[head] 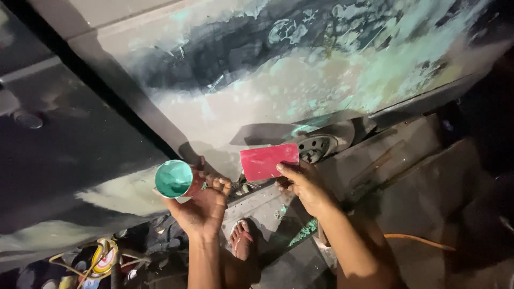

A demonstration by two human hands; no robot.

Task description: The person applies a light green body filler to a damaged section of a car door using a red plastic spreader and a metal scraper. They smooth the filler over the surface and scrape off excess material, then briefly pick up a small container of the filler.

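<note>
Red flat card (pixel 269 161) pinched in right hand (pixel 302 184) fingers; left hand (pixel 201 206) grips green-filled cup (pixel 175 180).

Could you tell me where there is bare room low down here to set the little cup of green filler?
The grey sill right of the wheel looks bare, and so does the ledge between the sandalled foot and the right hand. Below the left hand it is crowded with hoses and tins.

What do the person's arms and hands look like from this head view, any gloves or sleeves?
Both forearms are bare, with no sleeves in view. The left hand and right hand wear no gloves. I see no watch, rings or bands. Dim light hides finer marks such as smears.
</note>
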